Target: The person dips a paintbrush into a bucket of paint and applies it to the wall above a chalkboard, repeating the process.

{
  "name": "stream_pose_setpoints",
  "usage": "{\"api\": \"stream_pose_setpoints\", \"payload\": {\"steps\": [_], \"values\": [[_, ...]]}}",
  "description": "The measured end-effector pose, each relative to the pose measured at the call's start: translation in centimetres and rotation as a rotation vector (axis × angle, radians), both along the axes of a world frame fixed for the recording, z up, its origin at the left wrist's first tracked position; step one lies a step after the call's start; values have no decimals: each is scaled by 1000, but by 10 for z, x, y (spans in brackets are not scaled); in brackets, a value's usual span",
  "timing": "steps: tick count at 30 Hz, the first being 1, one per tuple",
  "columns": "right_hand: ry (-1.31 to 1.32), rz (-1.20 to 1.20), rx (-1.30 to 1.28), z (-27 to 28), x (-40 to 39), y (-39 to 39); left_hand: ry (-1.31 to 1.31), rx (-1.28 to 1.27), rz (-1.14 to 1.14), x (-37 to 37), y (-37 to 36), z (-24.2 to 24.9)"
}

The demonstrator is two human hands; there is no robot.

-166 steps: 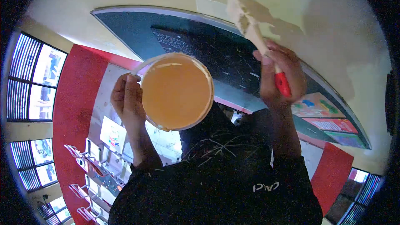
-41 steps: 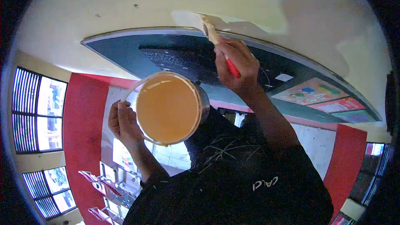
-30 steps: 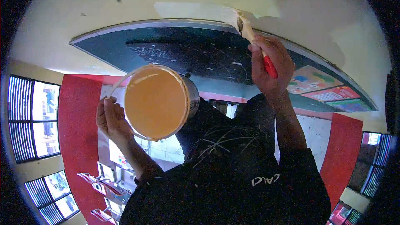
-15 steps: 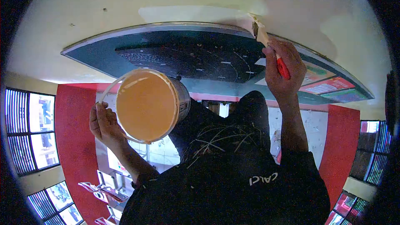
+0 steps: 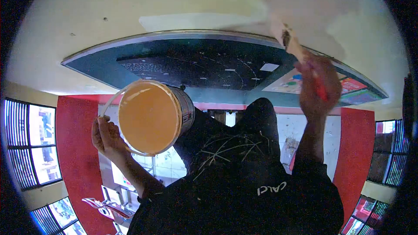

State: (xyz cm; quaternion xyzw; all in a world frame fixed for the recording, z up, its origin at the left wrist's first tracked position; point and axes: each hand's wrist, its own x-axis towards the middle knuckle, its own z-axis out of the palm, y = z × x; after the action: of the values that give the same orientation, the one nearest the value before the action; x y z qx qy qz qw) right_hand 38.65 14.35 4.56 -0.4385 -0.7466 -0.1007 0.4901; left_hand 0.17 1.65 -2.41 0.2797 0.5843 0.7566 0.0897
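Observation:
My left hand [image 5: 106,135] is closed around the handle of a paint bucket [image 5: 150,117], which holds peach-coloured paint. The bucket's open mouth faces me, and dried paint marks its rim. In my right hand [image 5: 320,82], blurred by motion, is a paintbrush [image 5: 297,50] with a red grip. The bristles are at the cream wall [image 5: 196,0], just above the frame edge of a dark green board [image 5: 98,64]. A band of lighter, freshly coated wall [image 5: 178,21] runs along the board's top edge.
Papers and coloured posters [image 5: 285,80] are fixed to the board. Below lie a pale floor [image 5: 289,130] and red lower walls [image 5: 80,139]. Chairs [image 5: 106,206] stand at lower left. Barred windows [image 5: 30,141] line both sides.
My right hand and the paintbrush have moved right and slightly down along the board's top edge. The left hand still holds the bucket, shifted slightly lower in view.

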Motion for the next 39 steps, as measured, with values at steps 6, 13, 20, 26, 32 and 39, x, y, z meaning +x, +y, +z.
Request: {"api": "stream_pose_setpoints", "payload": {"steps": [6,13,20,26,32,39], "values": [[504,135,16,27,16,-19,16,6,54,4,9,5],[1091,702,-35,18,47,-11,-2,15,37,4,6,10],[729,441,-120,22,37,-4,76,-43,8,9,0,11],[168,265,-76,40,4,16,25,-60,-9,6,-2,8],[-136,356,-139,56,-31,48,-90,-38,17,2,0,3],[-297,153,316,88,-43,45,-106,-37,-10,5,2,9]]}}
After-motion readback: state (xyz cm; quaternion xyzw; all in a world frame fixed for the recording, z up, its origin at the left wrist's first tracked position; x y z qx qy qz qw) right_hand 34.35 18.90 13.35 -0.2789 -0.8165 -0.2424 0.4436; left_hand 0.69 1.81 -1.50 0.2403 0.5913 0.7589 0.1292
